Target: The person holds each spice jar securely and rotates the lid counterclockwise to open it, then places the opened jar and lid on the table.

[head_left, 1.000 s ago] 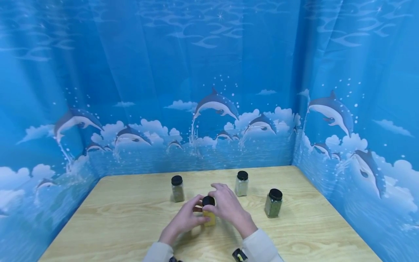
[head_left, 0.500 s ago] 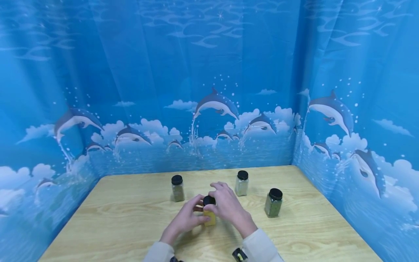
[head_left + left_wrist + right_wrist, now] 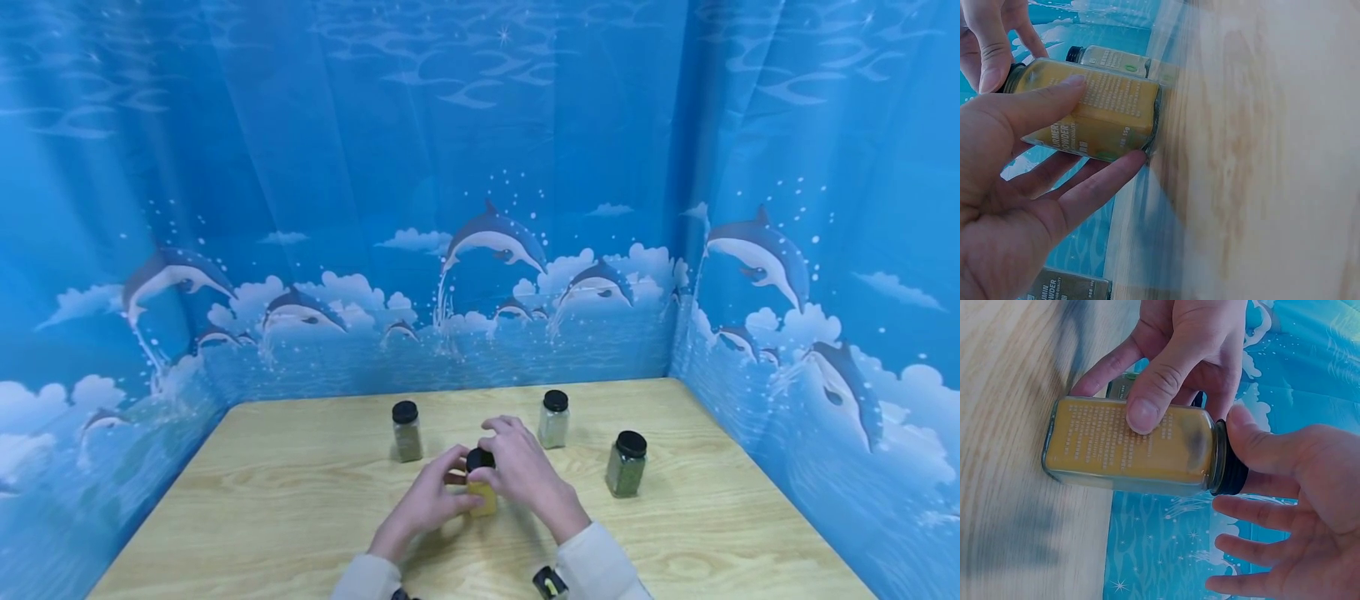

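Note:
A square glass jar of yellow turmeric powder (image 3: 483,500) stands between both hands near the middle of the table. My left hand (image 3: 423,504) grips its body, the thumb across the printed face and fingers along the opposite side, as the left wrist view shows. Around the black screw lid (image 3: 1231,465) the right hand (image 3: 528,475) has its thumb and index finger, pinching it from the side. In the right wrist view the other fingers of that hand (image 3: 1304,487) spread out apart from the jar. The lid sits on the jar's neck.
Behind and left is a cumin powder jar (image 3: 407,437). A pale-filled jar (image 3: 554,427) stands behind the right hand, and a dark green one (image 3: 626,471) to its right. All have black lids. Dolphin-print curtains (image 3: 480,167) enclose the wooden table (image 3: 262,500).
The turmeric jar has shifted very slightly to the right with its lid. Both hands keep nearly the same hold, and the other jars stay where they were.

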`<state>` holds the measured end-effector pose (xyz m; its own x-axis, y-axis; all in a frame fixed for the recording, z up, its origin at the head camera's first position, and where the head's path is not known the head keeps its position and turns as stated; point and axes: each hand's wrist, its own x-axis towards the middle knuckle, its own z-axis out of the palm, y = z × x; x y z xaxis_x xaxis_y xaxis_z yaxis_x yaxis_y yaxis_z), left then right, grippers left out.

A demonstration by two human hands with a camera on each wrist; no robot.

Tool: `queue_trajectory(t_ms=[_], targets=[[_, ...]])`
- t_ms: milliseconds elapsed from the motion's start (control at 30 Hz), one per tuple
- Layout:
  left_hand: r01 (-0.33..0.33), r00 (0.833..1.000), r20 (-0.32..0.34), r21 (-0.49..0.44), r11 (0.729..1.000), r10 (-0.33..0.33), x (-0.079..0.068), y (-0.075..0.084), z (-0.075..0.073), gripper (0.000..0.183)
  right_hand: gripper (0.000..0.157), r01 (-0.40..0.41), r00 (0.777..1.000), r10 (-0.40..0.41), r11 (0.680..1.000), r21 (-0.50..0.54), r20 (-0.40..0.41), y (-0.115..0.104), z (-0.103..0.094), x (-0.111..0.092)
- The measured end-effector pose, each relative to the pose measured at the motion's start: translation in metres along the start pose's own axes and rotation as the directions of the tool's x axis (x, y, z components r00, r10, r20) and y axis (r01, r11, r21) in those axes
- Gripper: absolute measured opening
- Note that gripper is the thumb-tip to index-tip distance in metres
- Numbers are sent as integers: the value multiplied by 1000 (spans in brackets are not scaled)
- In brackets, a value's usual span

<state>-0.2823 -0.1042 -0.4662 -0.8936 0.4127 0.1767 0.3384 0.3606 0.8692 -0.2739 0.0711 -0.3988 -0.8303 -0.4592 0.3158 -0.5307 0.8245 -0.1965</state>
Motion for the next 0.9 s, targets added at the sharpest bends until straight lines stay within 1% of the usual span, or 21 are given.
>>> queue_trajectory(t_ms=[467, 600, 733, 900], targets=[[-10, 1000, -25, 3, 1000, 10, -1, 1, 3, 47, 44, 8, 1000, -8, 1000, -18, -14, -1, -1, -2], [3, 1000, -23, 22, 1000, -3, 0, 1, 3, 46, 41, 10, 1000, -10, 1000, -11, -11, 0, -1, -2], [24, 999, -22, 38, 999, -23, 0, 1, 3, 45, 39, 9, 1000, -9, 1000, 6, 8, 0, -2, -2], [26, 1000, -15, 36, 999, -25, 0, 2, 3, 47, 38, -11, 997, 6, 998, 61, 82, 1, -7, -4]])
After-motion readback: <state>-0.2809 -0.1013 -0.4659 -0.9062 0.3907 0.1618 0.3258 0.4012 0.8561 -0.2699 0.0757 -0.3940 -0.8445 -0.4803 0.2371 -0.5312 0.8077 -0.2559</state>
